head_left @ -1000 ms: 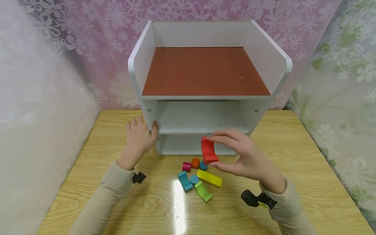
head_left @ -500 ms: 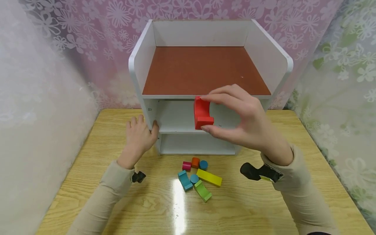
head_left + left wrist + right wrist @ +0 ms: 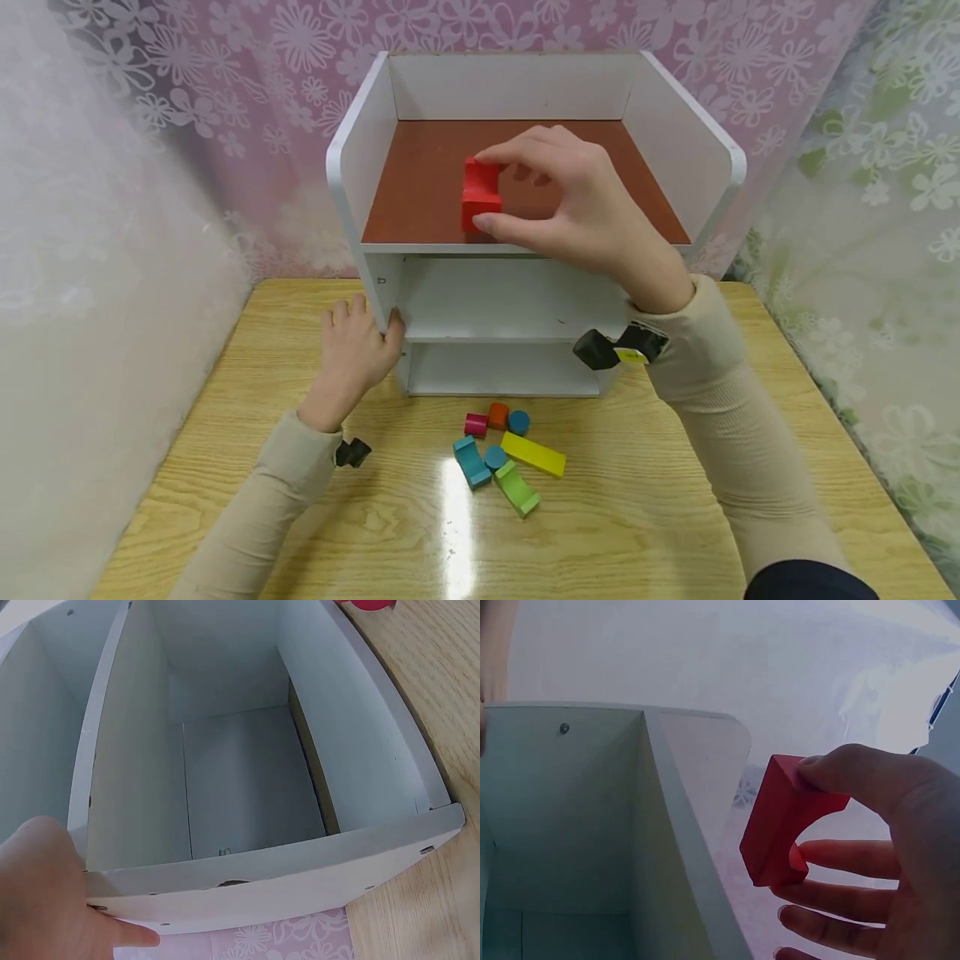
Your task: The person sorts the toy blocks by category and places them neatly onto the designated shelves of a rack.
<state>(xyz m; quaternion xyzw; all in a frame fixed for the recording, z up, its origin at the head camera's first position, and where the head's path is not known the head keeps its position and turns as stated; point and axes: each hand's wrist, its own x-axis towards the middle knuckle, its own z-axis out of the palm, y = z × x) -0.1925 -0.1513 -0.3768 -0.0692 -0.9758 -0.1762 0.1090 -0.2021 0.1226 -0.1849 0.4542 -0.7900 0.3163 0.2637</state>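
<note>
My right hand [image 3: 581,192] pinches a red arch block [image 3: 480,196] between thumb and fingertips, in front of the reddish-brown top board [image 3: 427,158] of a small white shelf unit [image 3: 693,142]. In the right wrist view the red block's curved hollow faces the palm, beside a white board's edge. My left hand [image 3: 356,350] holds the shelf unit's left side panel, its thumb round the front edge and the fingers along the outside. The left wrist view has that hand [image 3: 45,900] at the panel's corner with a shelf board.
Before the unit on the wooden table [image 3: 360,533] lie a yellow bar [image 3: 534,454], a green arch block [image 3: 517,489], a blue arch block [image 3: 472,462], two blue cylinders [image 3: 495,457], an orange cylinder [image 3: 498,416] and a magenta cylinder [image 3: 476,425]. Flowered curtains [image 3: 300,100] hang around.
My right hand has risen with the red arch block, from in front of the lower shelves to the level of the top board, moving slightly left. The left hand keeps its place.
</note>
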